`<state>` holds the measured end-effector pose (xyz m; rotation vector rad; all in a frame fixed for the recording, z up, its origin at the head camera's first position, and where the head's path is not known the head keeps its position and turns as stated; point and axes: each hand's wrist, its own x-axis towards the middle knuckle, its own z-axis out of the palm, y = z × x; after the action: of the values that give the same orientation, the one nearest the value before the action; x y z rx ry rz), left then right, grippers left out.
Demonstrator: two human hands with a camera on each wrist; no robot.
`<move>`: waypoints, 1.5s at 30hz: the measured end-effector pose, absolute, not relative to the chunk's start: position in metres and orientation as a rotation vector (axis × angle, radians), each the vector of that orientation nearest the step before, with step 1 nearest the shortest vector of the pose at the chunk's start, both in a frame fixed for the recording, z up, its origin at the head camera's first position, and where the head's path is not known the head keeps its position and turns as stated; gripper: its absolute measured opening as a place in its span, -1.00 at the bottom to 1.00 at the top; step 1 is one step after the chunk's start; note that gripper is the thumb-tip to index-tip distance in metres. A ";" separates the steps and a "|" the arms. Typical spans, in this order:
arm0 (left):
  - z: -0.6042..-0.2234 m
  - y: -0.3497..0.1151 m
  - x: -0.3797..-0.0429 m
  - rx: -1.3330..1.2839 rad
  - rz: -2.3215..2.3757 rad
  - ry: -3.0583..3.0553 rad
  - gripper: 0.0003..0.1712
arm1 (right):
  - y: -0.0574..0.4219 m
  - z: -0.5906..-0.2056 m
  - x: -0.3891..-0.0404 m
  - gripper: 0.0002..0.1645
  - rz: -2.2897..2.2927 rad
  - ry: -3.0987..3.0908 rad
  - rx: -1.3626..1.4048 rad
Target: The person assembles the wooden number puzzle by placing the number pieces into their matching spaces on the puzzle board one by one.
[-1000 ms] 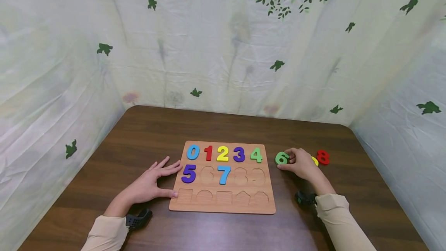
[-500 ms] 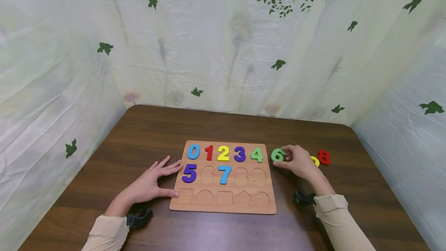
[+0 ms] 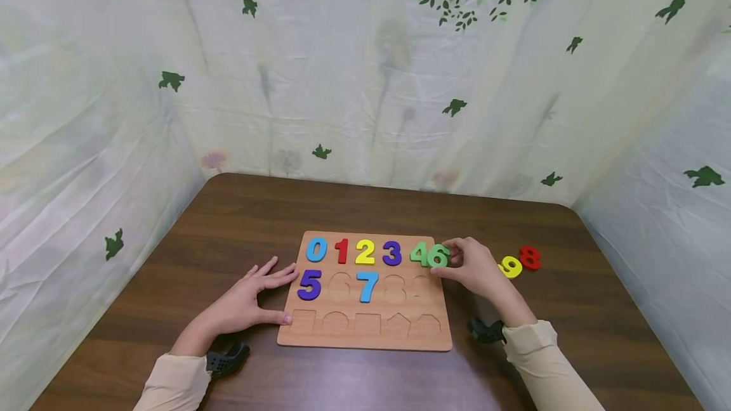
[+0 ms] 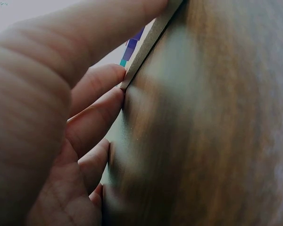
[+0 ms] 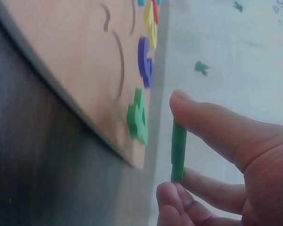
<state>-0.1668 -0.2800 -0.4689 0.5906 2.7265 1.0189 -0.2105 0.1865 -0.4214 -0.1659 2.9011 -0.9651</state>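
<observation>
A wooden number puzzle board (image 3: pixel 365 330) lies on the table, with the numbers 0 to 5 and the blue 7 (image 3: pixel 367 287) sitting on it. My left hand (image 3: pixel 245 300) is spread along its left edge, thumb and fingertips touching the rim. The green number 6 (image 3: pixel 438 255) is pinched between thumb and fingers of my right hand (image 3: pixel 471 266), over the board's upper right edge beside the green 4 (image 3: pixel 419 254). In the right wrist view the 6 (image 5: pixel 178 148) appears edge-on, raised above the board.
A yellow 9 (image 3: pixel 511 267) and a red 8 (image 3: pixel 530 257) lie on the brown table (image 3: pixel 514 221) to the right of the right hand. Bare outlined slots show in the board's middle and bottom rows. A patterned cloth (image 3: pixel 365 81) hangs behind the table.
My right hand has carried the green 6 leftward from the table to over the board's right edge, uncovering the yellow 9. The left hand stays at the board's edge.
</observation>
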 end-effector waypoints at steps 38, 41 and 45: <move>-0.471 -0.282 -0.170 0.620 1.012 2.740 0.04 | 0.087 -0.419 -0.192 -0.18 -0.968 2.781 -0.612; -0.471 -0.282 -0.169 0.616 1.015 2.733 0.05 | 0.080 -0.421 -0.191 -0.22 -0.976 2.751 -0.645; -0.472 -0.281 -0.169 0.614 1.015 2.732 0.05 | 0.073 -0.425 -0.192 -0.25 -0.982 2.716 -0.635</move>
<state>-0.1689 -0.2815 -0.4721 0.6141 2.7320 1.0146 -0.1924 0.0731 -0.4254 -0.6354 2.7163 -0.9825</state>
